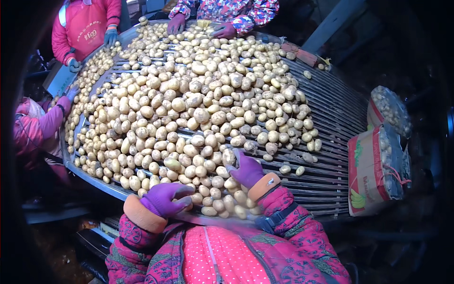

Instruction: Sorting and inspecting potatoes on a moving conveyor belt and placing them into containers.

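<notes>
A thick heap of pale, soil-marked potatoes (191, 106) covers most of a slatted sorting table in front of me. My right hand (247, 169), in a purple glove with grey fingertips, reaches into the near side of the heap. Its thumb and fingers curl around a potato (228, 156). Closer to the table's near edge is my left hand (166, 199), gloved the same way. Its thumb and fingers are apart beside the nearest potatoes, with nothing visibly held. Orange cuffs circle both wrists.
Dark slats (330, 142) extend to the right, with a few stray potatoes on them. Filled bags stand there, one in a printed banana carton (372, 170). Co-workers' gloved hands touch the far and left edges, including a purple glove (225, 31). A metal rim (103, 188) borders the table.
</notes>
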A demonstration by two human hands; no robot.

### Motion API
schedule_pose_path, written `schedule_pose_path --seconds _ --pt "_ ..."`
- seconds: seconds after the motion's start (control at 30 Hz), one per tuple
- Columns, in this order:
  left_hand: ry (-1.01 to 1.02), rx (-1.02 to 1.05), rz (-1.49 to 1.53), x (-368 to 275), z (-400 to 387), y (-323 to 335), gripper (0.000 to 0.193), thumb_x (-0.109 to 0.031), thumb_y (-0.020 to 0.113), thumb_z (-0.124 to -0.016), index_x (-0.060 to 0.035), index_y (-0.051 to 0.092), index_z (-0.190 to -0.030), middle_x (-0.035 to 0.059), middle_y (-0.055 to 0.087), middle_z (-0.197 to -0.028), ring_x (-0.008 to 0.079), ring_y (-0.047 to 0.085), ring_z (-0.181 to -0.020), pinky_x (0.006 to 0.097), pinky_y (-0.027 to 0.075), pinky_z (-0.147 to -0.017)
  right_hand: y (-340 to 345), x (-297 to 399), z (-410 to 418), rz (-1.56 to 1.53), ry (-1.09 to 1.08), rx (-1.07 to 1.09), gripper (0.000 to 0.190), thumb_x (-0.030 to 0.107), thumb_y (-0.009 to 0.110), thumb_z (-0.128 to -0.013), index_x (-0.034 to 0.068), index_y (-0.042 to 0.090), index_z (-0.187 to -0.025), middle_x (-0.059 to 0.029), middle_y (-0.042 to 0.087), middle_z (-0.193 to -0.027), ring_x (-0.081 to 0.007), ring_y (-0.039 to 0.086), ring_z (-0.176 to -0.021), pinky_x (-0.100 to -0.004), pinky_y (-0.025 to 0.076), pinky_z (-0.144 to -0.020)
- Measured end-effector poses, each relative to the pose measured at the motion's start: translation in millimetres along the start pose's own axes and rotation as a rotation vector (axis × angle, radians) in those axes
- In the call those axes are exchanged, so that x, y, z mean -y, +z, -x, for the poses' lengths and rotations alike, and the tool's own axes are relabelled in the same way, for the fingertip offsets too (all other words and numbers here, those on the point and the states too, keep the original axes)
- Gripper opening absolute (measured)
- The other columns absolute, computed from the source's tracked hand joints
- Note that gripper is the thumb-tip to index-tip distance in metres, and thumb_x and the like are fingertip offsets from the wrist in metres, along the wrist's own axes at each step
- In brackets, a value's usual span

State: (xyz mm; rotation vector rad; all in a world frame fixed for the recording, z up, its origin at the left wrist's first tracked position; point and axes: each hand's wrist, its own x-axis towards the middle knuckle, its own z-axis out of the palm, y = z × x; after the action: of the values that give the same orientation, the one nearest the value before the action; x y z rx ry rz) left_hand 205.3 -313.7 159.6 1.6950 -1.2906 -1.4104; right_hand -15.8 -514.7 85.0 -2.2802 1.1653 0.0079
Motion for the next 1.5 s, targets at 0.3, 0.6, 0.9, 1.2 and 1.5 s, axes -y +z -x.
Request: schedule_pose_path --seconds 0.3,0.6,0.9,1.2,1.5 --pt "0.519 -0.437 -0.999 -18.9 -122.5 -0.9 0.047 -0.025 0.069 -0.070 -0.0166 0.062 -0.115 0.0116 0.058 -0.121 0.0347 0.056 -0.108 0.0486 0.045 -0.087 -40.8 -92.1 -11.2 -0.350 -0.256 -0.034 0.062 0.028 0.073 -0.078 0.009 0.052 -0.133 -0.0159 0.066 -0.102 -0.0293 0.065 -0.094 -0.0407 0.051 -0.085" --pt "0.440 -0.195 -1.106 -16.4 -150.3 53.5 0.056 -0.042 0.068 -0.072 -0.0332 0.055 -0.126 0.0141 0.047 -0.139 0.0410 0.045 -0.126 0.0672 0.028 -0.103 -149.4 -241.0 -66.1 0.146 0.420 -0.451 0.072 0.056 0.063 -0.083 0.024 0.039 -0.143 -0.0229 0.048 -0.138 -0.0474 0.049 -0.119 -0.0508 0.044 -0.098" --pt "0.369 -0.052 -1.198 -24.0 -127.6 22.3 0.059 -0.038 0.071 -0.071 -0.0359 0.052 -0.127 0.0137 0.052 -0.132 0.0397 0.044 -0.127 0.0644 0.026 -0.105 -52.4 -73.6 4.2 0.482 -0.060 -0.236 0.080 0.058 0.062 -0.080 0.020 0.037 -0.146 -0.0157 0.041 -0.142 -0.0405 0.037 -0.132 -0.0593 0.024 -0.109" --pt "0.420 -0.196 -1.125 -11.4 -68.1 10.7 0.050 -0.028 0.070 -0.070 -0.0213 0.061 -0.119 0.0101 0.059 -0.121 0.0352 0.052 -0.115 0.0532 0.038 -0.096 -96.0 -94.3 73.2 -0.300 -0.440 -0.024 0.045 0.024 0.066 -0.085 0.012 0.058 -0.127 -0.0126 0.063 -0.119 -0.0287 0.059 -0.113 -0.0388 0.046 -0.099" --pt "0.338 -0.120 -0.900 -30.4 -34.1 25.6 0.037 -0.024 0.070 -0.072 -0.0140 0.066 -0.107 0.0071 0.065 -0.088 0.0291 0.063 -0.083 0.0419 0.048 -0.073 -113.1 -154.8 9.0 0.503 0.157 -0.168 0.049 0.030 0.072 -0.077 0.008 0.053 -0.116 -0.0136 0.064 -0.101 -0.0328 0.063 -0.091 -0.0472 0.051 -0.074"
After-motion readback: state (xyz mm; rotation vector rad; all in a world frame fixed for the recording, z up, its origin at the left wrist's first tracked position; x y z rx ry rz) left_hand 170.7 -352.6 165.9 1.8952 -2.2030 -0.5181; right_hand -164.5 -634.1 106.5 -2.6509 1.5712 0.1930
